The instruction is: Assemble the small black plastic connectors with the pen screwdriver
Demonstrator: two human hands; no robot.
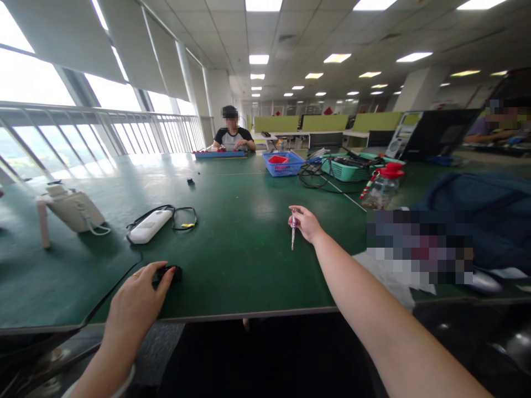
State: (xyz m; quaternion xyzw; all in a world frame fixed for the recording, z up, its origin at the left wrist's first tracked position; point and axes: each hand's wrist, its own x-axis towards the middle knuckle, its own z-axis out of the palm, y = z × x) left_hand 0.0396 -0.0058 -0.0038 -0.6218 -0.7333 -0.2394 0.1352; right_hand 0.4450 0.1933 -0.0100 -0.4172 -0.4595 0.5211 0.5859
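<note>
My left hand (139, 293) rests at the table's near edge, its thumb and fingers closed around a small black object (177, 273). The hand partly hides that object, so its kind is unclear. Over the middle of the table, my right hand (307, 224) pinches a slim, pale, purplish pen-like tool (293, 232). The tool hangs nearly upright with its narrow end down. Left of centre on the green table (240, 249) lies a white oblong device (151, 225) with a black strap, beyond my left hand.
A white device on a stand (74, 210) is at left. Farther back are a blue basket (284, 168), a green basket (346, 171) with black cables, and a red-lidded jar (381, 190). A dark blue bag (489, 215) lies right. Another person (233, 137) sits across the table.
</note>
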